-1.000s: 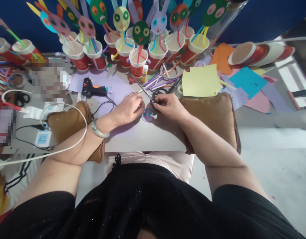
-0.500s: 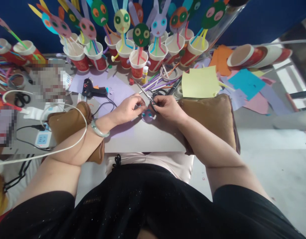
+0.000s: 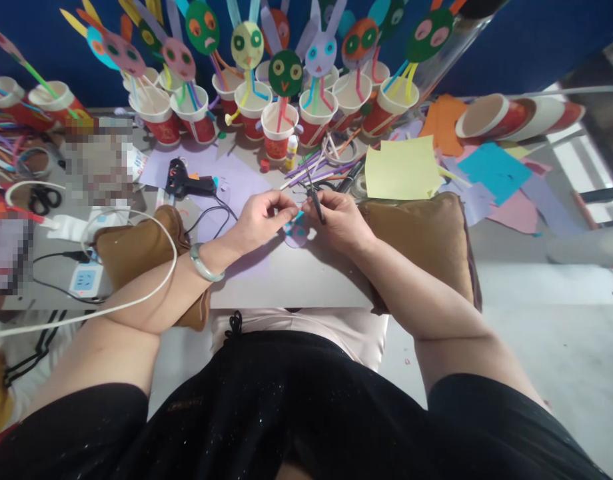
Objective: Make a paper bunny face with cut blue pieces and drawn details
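My right hand [image 3: 336, 217] is closed around a pair of dark-handled scissors [image 3: 314, 200], whose blades point away from me. To its left, my left hand [image 3: 267, 217] has its thumb and index finger pinched together; whatever is between them is too small to make out. A small purple disc with blue spots [image 3: 295, 235] lies on the table just below and between both hands. Beyond the fingers is a pile of coloured sticks [image 3: 306, 167].
Red-and-white cups [image 3: 279, 133] with paper rabbit heads line the back. A black glue gun [image 3: 186, 181] lies on purple paper at left. Brown cushions [image 3: 416, 247] sit under both forearms. Yellow paper [image 3: 401, 168] is at right, and a white cable [image 3: 172, 267] crosses the left forearm.
The scissors have turned in my right hand, with blades now closer to upright in view. My left hand has shifted slightly right, its fingertips nearer the scissors.
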{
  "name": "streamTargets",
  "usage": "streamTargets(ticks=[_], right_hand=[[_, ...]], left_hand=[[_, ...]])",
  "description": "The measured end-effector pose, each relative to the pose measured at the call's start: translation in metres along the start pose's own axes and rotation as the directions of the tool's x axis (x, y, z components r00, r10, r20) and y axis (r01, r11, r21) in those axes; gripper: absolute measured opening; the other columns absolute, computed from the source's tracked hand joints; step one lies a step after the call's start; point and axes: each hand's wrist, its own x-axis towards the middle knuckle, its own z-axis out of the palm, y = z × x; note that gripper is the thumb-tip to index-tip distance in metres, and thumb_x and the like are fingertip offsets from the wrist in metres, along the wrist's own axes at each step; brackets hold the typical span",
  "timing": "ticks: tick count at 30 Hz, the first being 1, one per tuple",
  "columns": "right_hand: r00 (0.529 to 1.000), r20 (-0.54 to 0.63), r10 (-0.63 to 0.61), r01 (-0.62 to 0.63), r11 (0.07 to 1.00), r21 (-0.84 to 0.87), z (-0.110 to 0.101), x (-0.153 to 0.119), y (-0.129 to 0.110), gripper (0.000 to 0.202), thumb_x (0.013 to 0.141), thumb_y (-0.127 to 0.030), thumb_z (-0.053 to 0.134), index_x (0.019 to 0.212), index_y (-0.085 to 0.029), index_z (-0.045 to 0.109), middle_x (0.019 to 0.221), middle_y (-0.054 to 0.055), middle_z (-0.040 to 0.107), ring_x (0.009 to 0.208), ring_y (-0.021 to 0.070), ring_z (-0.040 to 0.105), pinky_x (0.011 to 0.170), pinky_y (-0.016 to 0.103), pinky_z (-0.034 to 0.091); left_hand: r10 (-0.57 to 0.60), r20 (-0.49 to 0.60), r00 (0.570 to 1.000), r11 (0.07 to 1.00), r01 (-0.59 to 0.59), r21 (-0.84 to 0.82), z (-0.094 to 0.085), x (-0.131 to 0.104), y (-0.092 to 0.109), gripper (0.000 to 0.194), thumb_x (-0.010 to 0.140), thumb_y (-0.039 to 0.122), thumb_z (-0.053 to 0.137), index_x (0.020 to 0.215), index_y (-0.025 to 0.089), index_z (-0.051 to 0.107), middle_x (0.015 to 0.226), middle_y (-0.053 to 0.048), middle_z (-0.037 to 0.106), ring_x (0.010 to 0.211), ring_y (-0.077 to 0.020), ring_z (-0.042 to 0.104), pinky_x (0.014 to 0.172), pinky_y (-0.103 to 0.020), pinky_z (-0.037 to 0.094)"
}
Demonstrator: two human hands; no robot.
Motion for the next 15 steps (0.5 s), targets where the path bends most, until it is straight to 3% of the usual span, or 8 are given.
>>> streamTargets(ticks=[10,15], right_hand=[[0.999,0.04,0.028,-0.03,0.999,0.045,-0.0013,0.0001,0.0007,0.044,0.058,-0.046,0.098,0.061,-0.019,0.064,0.058,-0.004,0.054,0.054,0.0072,0.043,0.051,0.024,0.035],[0.998,0.038,0.042,-0.044,0.997,0.07,-0.0007,-0.0006,-0.0016,0.041,0.058,-0.047,0.098,0.067,-0.018,0.07,0.057,-0.004,0.053,0.053,0.0081,0.043,0.05,0.025,0.037]], left_hand=[[-0.06,-0.018,0.998,0.996,0.059,-0.066,-0.0067,0.0028,0.0064,0.009,0.078,0.023,0.071,0.072,0.018,0.065,0.067,0.003,0.059,0.064,-0.0098,0.049,0.06,-0.023,0.041],[-0.061,0.027,0.998,0.998,0.062,-0.028,-0.0085,0.0032,0.007,0.007,0.078,0.02,0.067,0.072,0.018,0.064,0.069,0.002,0.062,0.066,-0.0101,0.053,0.062,-0.023,0.043]])
